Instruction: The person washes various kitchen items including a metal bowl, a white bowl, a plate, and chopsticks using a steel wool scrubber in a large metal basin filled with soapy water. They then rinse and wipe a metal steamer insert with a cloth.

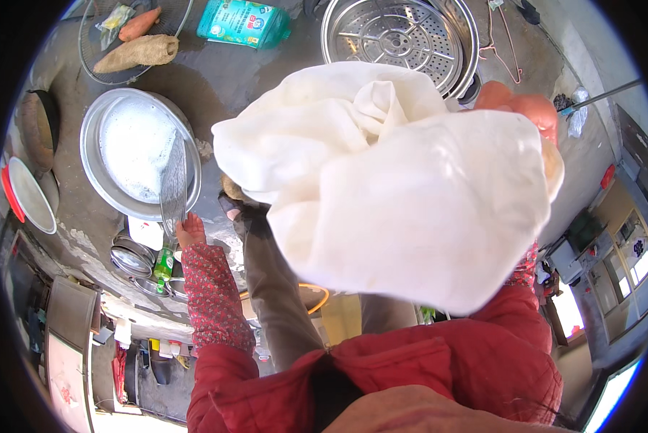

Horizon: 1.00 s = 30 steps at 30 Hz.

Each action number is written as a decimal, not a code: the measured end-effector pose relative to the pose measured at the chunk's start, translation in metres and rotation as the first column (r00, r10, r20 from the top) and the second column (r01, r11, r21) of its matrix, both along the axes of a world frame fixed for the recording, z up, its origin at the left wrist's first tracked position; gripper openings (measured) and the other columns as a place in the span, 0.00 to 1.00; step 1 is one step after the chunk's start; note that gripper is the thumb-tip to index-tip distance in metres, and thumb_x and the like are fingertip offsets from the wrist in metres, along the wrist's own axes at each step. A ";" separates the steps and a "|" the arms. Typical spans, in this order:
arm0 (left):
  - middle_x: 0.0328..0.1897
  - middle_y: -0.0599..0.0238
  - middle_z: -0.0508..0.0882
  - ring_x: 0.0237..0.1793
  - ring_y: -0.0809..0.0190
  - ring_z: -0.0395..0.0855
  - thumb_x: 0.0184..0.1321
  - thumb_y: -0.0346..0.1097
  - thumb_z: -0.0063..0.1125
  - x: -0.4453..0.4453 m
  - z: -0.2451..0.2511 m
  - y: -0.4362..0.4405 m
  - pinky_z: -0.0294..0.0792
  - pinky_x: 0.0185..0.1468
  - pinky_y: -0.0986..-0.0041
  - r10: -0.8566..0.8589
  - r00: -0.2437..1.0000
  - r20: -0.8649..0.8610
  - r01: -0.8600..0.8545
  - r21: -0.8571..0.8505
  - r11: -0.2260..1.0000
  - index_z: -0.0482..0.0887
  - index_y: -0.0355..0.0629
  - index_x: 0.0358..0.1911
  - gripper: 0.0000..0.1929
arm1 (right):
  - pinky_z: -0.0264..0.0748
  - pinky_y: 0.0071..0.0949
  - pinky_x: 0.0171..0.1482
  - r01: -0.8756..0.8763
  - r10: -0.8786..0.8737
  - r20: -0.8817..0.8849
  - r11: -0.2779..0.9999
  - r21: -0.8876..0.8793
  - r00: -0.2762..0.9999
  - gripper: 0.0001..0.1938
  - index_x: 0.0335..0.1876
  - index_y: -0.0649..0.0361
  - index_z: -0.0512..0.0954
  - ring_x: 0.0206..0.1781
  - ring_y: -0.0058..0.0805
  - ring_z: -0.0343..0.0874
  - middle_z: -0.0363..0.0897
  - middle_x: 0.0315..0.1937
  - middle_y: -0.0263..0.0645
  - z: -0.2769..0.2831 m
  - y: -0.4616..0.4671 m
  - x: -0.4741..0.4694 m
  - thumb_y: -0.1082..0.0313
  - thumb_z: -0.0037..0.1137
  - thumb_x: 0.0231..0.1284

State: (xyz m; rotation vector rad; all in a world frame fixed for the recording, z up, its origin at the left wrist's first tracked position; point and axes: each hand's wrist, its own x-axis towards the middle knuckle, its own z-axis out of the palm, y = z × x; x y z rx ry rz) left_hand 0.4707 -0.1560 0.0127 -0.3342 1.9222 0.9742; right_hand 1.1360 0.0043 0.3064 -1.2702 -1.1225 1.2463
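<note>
A large white cloth point(410, 216), bunched and folded, fills the middle of the head view close to the camera. At its upper right edge my right hand point(518, 105) grips it, with part of the hand hidden behind the fabric. Lower on the left, my left hand point(192, 231) holds the edge of a mesh strainer point(174, 178), which is tilted up on its side. The strainer's far end reaches over a round metal basin point(88, 162) with foamy, whitish suds point(137, 146) inside. The cloth hides part of my legs and the floor.
A steamer pot with a perforated rack point(397, 40) stands at the top. Beside it lies a teal detergent bottle point(242, 23). A wire basket point(83, 38) holds a loofah point(134, 53) and a sweet potato point(140, 24). Metal lids point(132, 260) and a green bottle point(164, 263) are near my left forearm.
</note>
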 end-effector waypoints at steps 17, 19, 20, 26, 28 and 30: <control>0.52 0.57 0.83 0.46 0.56 0.82 0.69 0.45 0.49 0.116 0.029 0.027 0.77 0.49 0.63 -0.388 0.868 0.309 0.356 0.158 0.921 0.74 0.38 0.54 0.19 | 0.74 0.23 0.50 -0.098 0.107 -0.102 0.992 0.085 0.989 0.23 0.52 0.70 0.73 0.45 0.23 0.78 0.79 0.42 0.39 0.002 -0.006 -0.023 0.72 0.60 0.46; 0.62 0.56 0.76 0.58 0.55 0.76 0.66 0.53 0.54 0.216 0.069 0.055 0.72 0.58 0.60 -0.647 0.702 0.298 0.532 0.384 0.755 0.67 0.42 0.64 0.30 | 0.74 0.23 0.50 0.051 -0.067 -0.202 0.995 -0.086 0.977 0.24 0.52 0.71 0.73 0.45 0.23 0.78 0.80 0.42 0.39 -0.018 -0.017 -0.043 0.72 0.61 0.46; 0.66 0.56 0.71 0.62 0.55 0.72 0.61 0.57 0.58 0.257 0.097 0.069 0.69 0.61 0.60 -0.697 0.621 0.358 0.522 0.474 0.709 0.62 0.43 0.67 0.37 | 0.73 0.21 0.51 0.099 -0.147 -0.197 0.966 -0.237 0.969 0.22 0.51 0.69 0.73 0.45 0.19 0.77 0.79 0.43 0.35 -0.027 -0.023 -0.053 0.73 0.60 0.47; 0.70 0.60 0.65 0.68 0.57 0.66 0.49 0.51 0.72 0.423 0.190 0.132 0.64 0.67 0.63 -0.691 0.535 0.486 0.241 0.696 0.676 0.52 0.44 0.71 0.50 | 0.73 0.21 0.51 0.226 -0.461 -0.238 0.744 -0.629 0.855 0.19 0.60 0.64 0.72 0.48 0.20 0.77 0.80 0.48 0.36 -0.086 -0.043 -0.105 0.74 0.49 0.63; 0.67 0.60 0.68 0.65 0.57 0.69 0.51 0.40 0.73 0.436 0.194 0.139 0.65 0.66 0.64 -0.710 0.569 0.415 0.448 0.568 0.691 0.55 0.43 0.70 0.46 | 0.74 0.23 0.51 0.297 -0.346 0.022 0.768 -0.567 0.938 0.20 0.64 0.63 0.70 0.48 0.22 0.78 0.80 0.50 0.36 -0.103 -0.049 -0.110 0.72 0.46 0.67; 0.63 0.59 0.72 0.62 0.58 0.72 0.51 0.30 0.69 0.437 0.187 0.141 0.67 0.64 0.65 -0.648 0.627 0.434 0.398 0.537 0.744 0.59 0.41 0.68 0.41 | 0.73 0.24 0.52 0.213 -0.196 0.087 0.823 -0.527 0.977 0.21 0.66 0.62 0.68 0.47 0.22 0.78 0.81 0.49 0.36 -0.117 -0.055 -0.103 0.70 0.46 0.68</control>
